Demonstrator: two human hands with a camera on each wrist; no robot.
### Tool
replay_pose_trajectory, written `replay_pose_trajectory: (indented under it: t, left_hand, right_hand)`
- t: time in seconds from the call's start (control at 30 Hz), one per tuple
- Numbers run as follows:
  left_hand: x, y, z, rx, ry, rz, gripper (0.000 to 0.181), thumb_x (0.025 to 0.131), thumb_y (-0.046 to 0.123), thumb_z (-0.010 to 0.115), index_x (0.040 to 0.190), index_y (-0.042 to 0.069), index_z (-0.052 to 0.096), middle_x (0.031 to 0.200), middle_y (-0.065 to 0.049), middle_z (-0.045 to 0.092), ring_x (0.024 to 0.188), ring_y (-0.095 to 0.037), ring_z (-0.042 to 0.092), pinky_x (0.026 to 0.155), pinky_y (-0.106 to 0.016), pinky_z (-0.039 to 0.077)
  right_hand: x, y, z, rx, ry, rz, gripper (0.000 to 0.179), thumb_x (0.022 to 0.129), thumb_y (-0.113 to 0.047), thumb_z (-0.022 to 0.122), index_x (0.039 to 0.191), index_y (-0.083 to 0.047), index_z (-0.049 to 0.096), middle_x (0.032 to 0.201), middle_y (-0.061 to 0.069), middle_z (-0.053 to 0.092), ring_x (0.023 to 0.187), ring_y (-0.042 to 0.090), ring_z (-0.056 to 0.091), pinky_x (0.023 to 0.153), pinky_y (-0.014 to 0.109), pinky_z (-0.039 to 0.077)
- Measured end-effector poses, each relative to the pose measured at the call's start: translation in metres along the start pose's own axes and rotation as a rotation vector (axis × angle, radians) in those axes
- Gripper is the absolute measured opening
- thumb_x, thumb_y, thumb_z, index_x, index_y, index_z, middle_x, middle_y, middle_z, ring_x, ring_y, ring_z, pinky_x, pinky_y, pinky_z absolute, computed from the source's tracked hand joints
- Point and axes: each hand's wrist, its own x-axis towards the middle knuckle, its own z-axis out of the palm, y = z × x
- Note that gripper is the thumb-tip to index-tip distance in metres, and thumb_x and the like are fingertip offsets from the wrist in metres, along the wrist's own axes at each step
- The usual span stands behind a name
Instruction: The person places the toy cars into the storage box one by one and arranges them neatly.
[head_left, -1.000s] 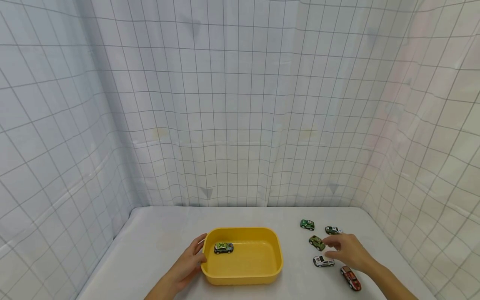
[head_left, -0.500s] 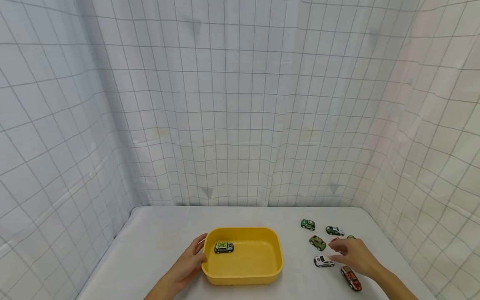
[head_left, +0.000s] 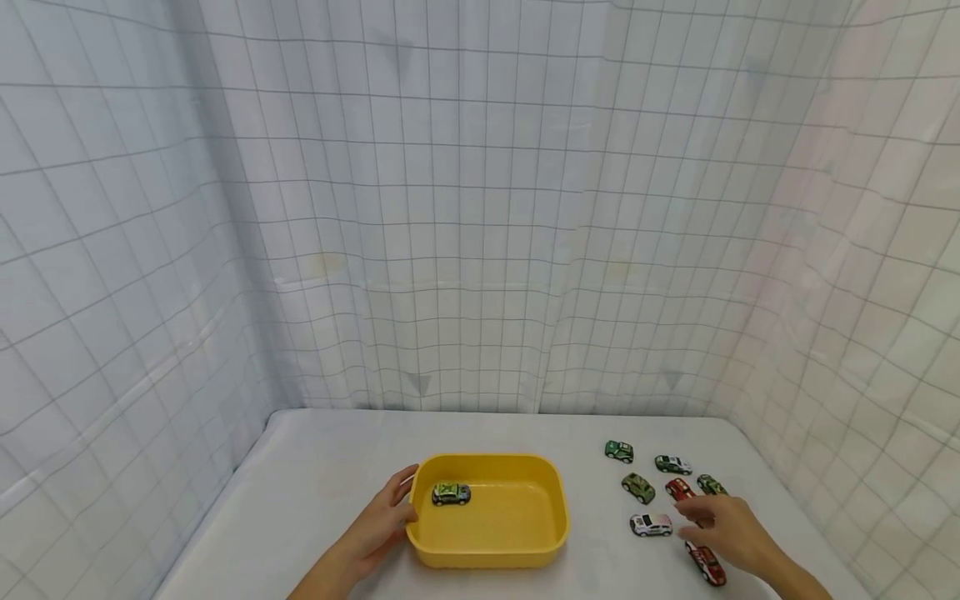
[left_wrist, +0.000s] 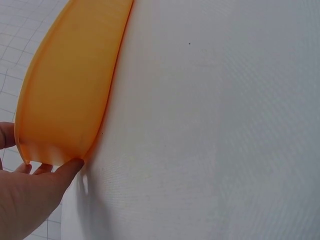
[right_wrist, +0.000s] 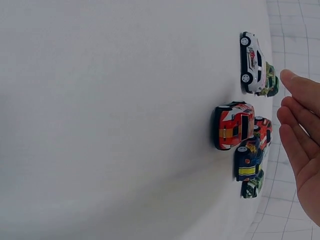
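Observation:
My left hand (head_left: 371,533) holds the left end of a yellow plastic tray (head_left: 491,560), thumb and fingers around its wall. Inside the tray, near its left wall, sits a green-and-black toy car (head_left: 451,494). At the right, my right hand (head_left: 727,533) hovers over a group of toy cars with its fingers extended and nothing held. Closest to it are a white toy car (head_left: 650,525), a red toy car (head_left: 707,564) and another red one (head_left: 678,488) partly behind the fingers. The right wrist view also shows a dark blue toy car (right_wrist: 247,162) with a yellow stripe.
Farther back stand a camouflage-green toy car (head_left: 638,488), a green one (head_left: 619,451), a green-and-white one (head_left: 672,464) and another green one (head_left: 711,484). White cloth covers the table (head_left: 330,467). Gridded white curtains (head_left: 480,250) enclose its back and sides.
My right hand has drawn back toward the near right, uncovering a red car and a green car behind it. The left hand keeps its hold on the tray.

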Motion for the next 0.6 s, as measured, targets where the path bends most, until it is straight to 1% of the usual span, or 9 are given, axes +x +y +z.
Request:
replay_pose_trajectory:
  t: [0.13,0.23,0.43,0.53,0.6]
  left_hand:
    - [0.001,-0.001,0.0,-0.002,-0.004,0.002,0.087,0.085,-0.009,0.051,0.163,0.005,0.016,0.168,-0.029,0.007,0.15,-0.05,0.02,0.105,-0.057,0.043]
    - [0.002,-0.001,0.0,-0.001,0.0,0.001,0.087,0.085,-0.009,0.051,0.163,0.006,0.016,0.168,-0.029,0.008,0.15,-0.05,0.02,0.105,-0.057,0.043]
    - [0.002,-0.002,0.0,-0.004,0.003,-0.004,0.087,0.085,-0.009,0.051,0.163,0.006,0.016,0.168,-0.029,0.008,0.149,-0.05,0.021,0.105,-0.058,0.042]
    - [0.002,-0.002,0.0,0.0,0.008,-0.006,0.087,0.085,-0.009,0.051,0.163,0.006,0.016,0.168,-0.029,0.008,0.149,-0.05,0.021,0.105,-0.058,0.042]
    - [0.002,-0.001,0.001,0.001,0.009,-0.008,0.087,0.085,-0.009,0.051,0.163,0.006,0.016,0.168,-0.029,0.008,0.149,-0.05,0.021,0.106,-0.058,0.042]
  right_hand:
    - [-0.005,0.006,0.002,0.005,0.005,0.067,0.039,0.083,-0.021,0.086,0.113,0.003,0.076,0.107,0.012,0.075,0.092,0.024,0.071,0.075,0.032,0.058]
    - [-0.01,0.014,0.003,0.009,-0.007,0.104,0.039,0.085,-0.023,0.084,0.114,0.002,0.076,0.106,0.01,0.075,0.091,0.023,0.071,0.075,0.033,0.058]
    - [-0.022,0.029,0.004,0.053,-0.066,0.178,0.046,0.089,-0.03,0.081,0.118,0.005,0.073,0.107,0.013,0.074,0.096,0.029,0.07,0.08,0.041,0.058]
    - [-0.027,0.032,0.006,0.046,-0.057,0.233,0.049,0.088,-0.035,0.081,0.117,0.004,0.074,0.107,0.012,0.074,0.096,0.03,0.07,0.082,0.045,0.058]
    - [-0.03,0.033,0.009,0.024,-0.037,0.251,0.049,0.087,-0.037,0.082,0.114,0.003,0.075,0.104,0.012,0.074,0.094,0.029,0.07,0.082,0.046,0.057]
